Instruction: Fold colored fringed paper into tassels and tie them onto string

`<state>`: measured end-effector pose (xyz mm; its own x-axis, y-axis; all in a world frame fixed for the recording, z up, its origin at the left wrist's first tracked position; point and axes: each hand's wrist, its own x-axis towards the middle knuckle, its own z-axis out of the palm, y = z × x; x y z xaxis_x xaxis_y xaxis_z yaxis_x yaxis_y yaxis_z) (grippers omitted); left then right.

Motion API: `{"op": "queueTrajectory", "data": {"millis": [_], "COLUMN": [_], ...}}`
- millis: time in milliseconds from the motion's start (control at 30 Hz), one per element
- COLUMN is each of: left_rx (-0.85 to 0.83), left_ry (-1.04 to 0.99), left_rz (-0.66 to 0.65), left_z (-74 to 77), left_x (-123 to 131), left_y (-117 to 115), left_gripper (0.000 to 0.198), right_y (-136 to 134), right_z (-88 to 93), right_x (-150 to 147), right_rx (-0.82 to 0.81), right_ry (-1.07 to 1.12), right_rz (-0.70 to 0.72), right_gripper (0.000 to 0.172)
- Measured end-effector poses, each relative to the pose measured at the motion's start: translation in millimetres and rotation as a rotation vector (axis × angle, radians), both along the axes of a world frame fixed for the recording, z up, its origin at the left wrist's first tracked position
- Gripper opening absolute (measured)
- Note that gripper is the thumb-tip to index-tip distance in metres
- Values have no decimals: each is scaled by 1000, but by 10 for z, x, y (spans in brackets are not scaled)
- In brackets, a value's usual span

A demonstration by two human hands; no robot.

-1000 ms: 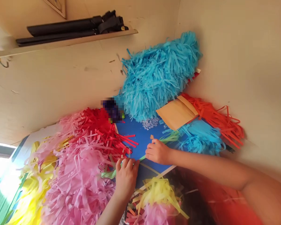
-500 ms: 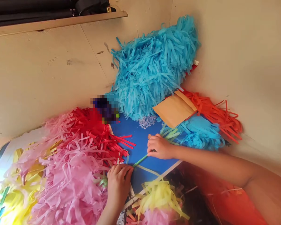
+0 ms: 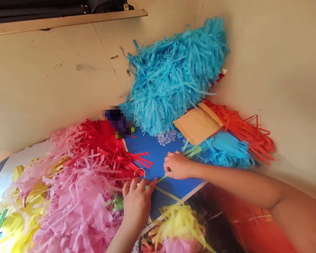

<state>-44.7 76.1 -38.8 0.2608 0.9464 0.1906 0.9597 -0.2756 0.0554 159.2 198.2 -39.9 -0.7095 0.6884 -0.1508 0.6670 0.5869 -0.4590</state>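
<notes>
Right hand [image 3: 178, 166] has its fingers clamped on a thin green paper strip [image 3: 162, 178] over the flat blue card [image 3: 150, 154]; left hand [image 3: 136, 205] has its fingers spread apart, right at the strip's end!

Board [image 3: 152, 151] flat mid-frame, wall [image 3: 42, 80] right behind it. Left hand [image 3: 137, 205] at board's near edge, right hand [image 3: 177, 165] on board, paper strip [image 3: 160, 179] running between them. Big fringe heap [image 3: 173, 77] behind board, up against wall. Envelope [image 3: 197, 123] just right of heap, lying on fringe pile [image 3: 252, 137]. Bigger fringe mound [image 3: 73, 189] left of left hand, spilling onto board. Small scraps [image 3: 166, 137] on board, just before heap. Shelf [image 3: 68, 17] on wall, above everything.
</notes>
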Motion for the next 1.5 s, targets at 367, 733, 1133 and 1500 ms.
{"op": "queueTrajectory", "data": {"millis": [367, 733, 1133, 1500], "left_rx": [226, 469, 740, 709], "left_ry": [17, -2, -268, -770], "left_rz": [-85, -38, -159, 134], "left_z": [-176, -184, 881, 721], "left_x": [54, 120, 271, 491], "left_y": [-65, -106, -762, -1098], "left_gripper": [10, 16, 15, 8], "right_y": [-377, -448, -892, -1711], "right_z": [-271, -125, 967, 737], "right_x": [-116, -270, -92, -325], "right_rx": [815, 749, -819, -1065], "right_ry": [340, 582, 630, 1029], "right_rz": [425, 306, 33, -280], "right_gripper": [25, 37, 52, 45]}}
